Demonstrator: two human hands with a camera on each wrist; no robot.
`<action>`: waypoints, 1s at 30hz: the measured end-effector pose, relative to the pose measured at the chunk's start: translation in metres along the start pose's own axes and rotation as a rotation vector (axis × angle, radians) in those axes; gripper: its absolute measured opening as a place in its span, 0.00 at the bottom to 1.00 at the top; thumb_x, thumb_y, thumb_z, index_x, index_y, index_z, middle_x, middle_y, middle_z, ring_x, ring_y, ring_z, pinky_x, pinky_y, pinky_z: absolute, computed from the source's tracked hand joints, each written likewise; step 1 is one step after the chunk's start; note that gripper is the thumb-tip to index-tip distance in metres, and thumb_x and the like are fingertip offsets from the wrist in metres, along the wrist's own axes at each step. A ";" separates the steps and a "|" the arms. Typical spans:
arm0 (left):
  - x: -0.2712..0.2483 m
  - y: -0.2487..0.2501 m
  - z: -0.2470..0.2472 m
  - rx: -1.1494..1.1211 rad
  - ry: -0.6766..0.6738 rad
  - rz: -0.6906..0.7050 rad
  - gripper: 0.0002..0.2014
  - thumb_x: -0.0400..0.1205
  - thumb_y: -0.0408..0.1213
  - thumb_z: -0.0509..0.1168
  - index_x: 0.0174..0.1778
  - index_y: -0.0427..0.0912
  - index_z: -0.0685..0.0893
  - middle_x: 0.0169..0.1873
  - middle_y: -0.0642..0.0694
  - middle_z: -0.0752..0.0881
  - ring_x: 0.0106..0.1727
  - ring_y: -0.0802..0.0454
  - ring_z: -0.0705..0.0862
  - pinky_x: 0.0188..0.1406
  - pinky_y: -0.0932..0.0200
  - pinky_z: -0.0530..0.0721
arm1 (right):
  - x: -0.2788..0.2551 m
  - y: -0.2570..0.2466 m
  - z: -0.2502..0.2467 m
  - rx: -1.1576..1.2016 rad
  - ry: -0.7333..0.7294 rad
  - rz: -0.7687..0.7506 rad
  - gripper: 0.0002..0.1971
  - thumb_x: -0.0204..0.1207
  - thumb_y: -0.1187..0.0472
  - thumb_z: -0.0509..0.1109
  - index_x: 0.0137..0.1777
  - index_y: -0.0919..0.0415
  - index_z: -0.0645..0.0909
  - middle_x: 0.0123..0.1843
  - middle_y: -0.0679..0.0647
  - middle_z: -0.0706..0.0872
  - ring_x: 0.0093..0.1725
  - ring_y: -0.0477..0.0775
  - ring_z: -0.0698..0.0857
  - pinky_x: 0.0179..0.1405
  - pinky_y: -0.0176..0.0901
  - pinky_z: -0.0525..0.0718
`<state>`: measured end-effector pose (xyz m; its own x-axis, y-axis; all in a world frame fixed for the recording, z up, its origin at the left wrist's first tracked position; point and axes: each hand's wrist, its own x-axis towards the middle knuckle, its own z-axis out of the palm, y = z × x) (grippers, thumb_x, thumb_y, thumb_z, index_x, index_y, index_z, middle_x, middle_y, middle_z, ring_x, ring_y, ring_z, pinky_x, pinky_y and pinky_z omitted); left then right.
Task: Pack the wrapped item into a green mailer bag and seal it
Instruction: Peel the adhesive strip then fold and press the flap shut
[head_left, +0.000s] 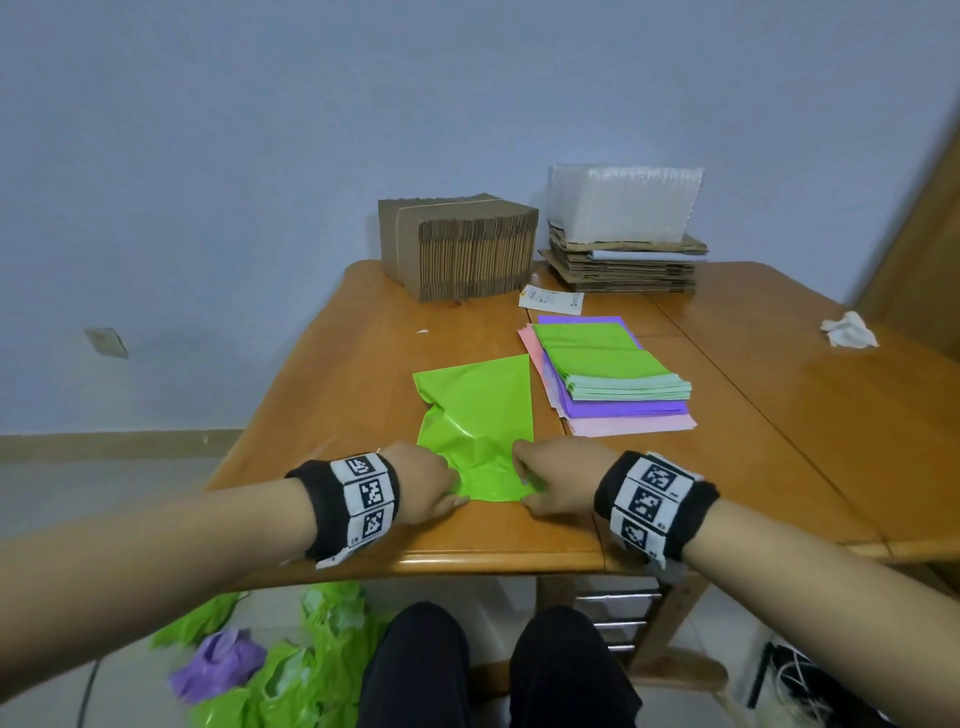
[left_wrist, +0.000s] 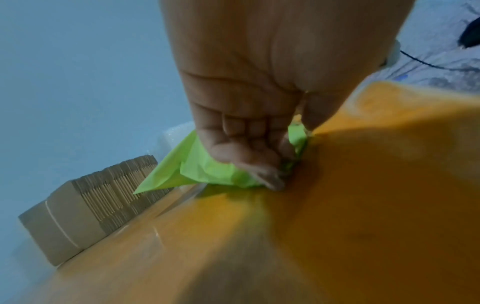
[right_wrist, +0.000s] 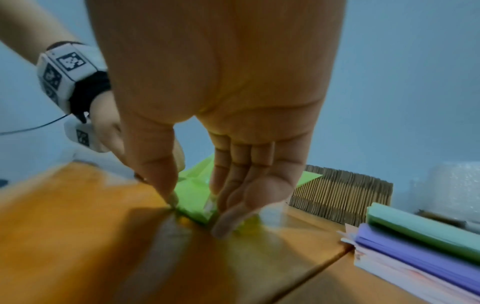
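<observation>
Hands are working the near end of the green mailer bag (head_left: 475, 415), which is lying flat on the wooden table (head_left: 332, 364), crumpled toward the person. Left hand (head_left: 423, 483) is pinching the bag's near left corner between thumb and curled fingers. Right hand (head_left: 553, 480) is pinching the near right corner between thumb and nearly straight fingers (right_wrist: 233, 205). Stack of coloured mailers (head_left: 613, 379) is lying just beside the bag.

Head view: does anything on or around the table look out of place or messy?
Yes. Crumpled green and purple bags litter the floor under the table's near edge. A wadded white tissue lies alone at the right, and the stack of mailers is fanned askew.
</observation>
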<state>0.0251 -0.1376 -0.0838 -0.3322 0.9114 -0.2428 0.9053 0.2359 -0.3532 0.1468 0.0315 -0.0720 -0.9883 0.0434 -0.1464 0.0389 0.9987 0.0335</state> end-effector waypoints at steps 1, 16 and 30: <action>0.002 0.002 0.001 0.019 -0.008 -0.003 0.27 0.87 0.54 0.44 0.63 0.39 0.79 0.58 0.38 0.86 0.58 0.36 0.85 0.53 0.46 0.82 | 0.001 -0.002 0.000 -0.034 0.015 -0.008 0.19 0.73 0.50 0.68 0.58 0.60 0.73 0.50 0.59 0.85 0.45 0.61 0.82 0.39 0.47 0.77; -0.024 -0.049 -0.082 -0.124 0.328 -0.023 0.14 0.82 0.45 0.56 0.45 0.42 0.84 0.42 0.48 0.79 0.39 0.50 0.78 0.28 0.59 0.70 | 0.010 0.022 -0.080 0.542 0.178 -0.093 0.02 0.74 0.65 0.68 0.44 0.58 0.81 0.50 0.55 0.85 0.51 0.53 0.83 0.53 0.36 0.79; 0.039 -0.126 -0.102 -1.018 0.182 -0.323 0.13 0.83 0.37 0.63 0.32 0.39 0.84 0.32 0.45 0.90 0.38 0.45 0.83 0.53 0.47 0.88 | 0.072 0.046 -0.087 1.155 0.205 0.257 0.10 0.84 0.66 0.58 0.41 0.56 0.73 0.32 0.57 0.78 0.18 0.43 0.81 0.23 0.37 0.86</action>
<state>-0.0746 -0.0976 0.0431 -0.6261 0.7726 -0.1055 0.6049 0.5666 0.5594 0.0642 0.0783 0.0045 -0.9333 0.3444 -0.1016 0.2440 0.4005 -0.8832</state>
